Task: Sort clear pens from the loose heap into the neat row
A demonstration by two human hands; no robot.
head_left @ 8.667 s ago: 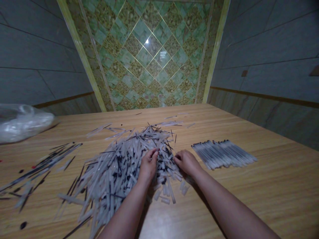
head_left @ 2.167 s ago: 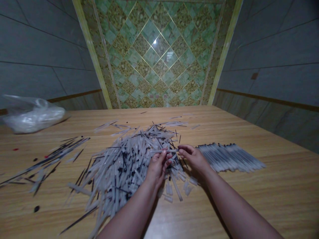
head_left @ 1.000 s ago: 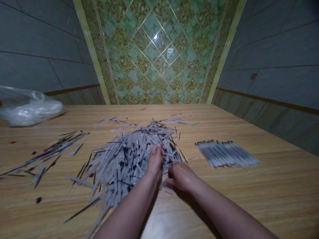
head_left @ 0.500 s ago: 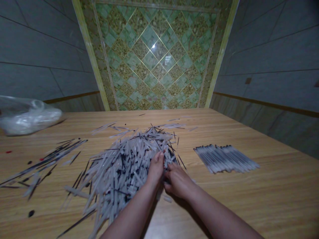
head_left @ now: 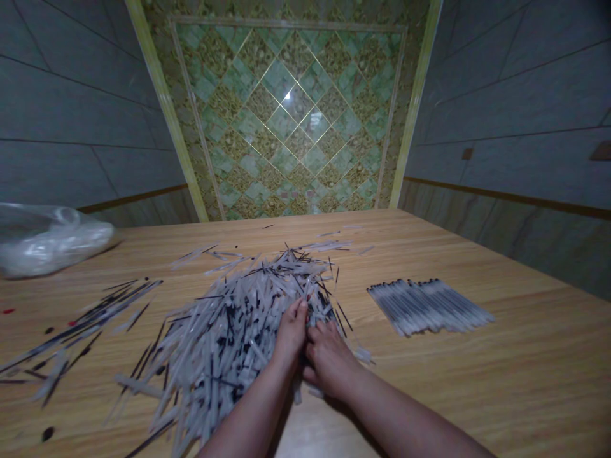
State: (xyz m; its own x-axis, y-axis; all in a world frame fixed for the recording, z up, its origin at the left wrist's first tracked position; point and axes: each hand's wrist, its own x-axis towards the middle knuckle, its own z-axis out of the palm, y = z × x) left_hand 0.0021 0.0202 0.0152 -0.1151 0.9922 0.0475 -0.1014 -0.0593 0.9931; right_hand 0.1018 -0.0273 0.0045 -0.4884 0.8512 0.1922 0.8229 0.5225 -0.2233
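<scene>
Working with the left hand (head_left: 288, 334) and right hand (head_left: 330, 357) close together at the right side of a heap of pale tubes and black sticks (head_left: 224, 337), spread over the middle of the table (head_left: 501, 381). Drawing left thumb and forefinger together above the heap; unable to tell for sure any grip on a tube there. Curling the right fingers down onto the heap, close beside the left hand, palm downward; unable to tell any grip here either, given hidden fingertips. Seeing short pale pieces (head_left: 363, 354) just right of the right hand. Finding a neat row of dark-cored tubes (head_left: 429, 308) between the heap and the table's right edge, laid side by side, black ends toward the far edge. Noting loose strips (head_left: 327, 245) between the heap and the far edge. Spotting scattered dark sticks (head_left: 102, 310) left of the heap, with red bits (head_left: 71, 324) nearby. Meeting a plastic bag (head_left: 62, 246) at the table's far left and, beyond the far edge, a patterned tile wall (head_left: 286, 127).
</scene>
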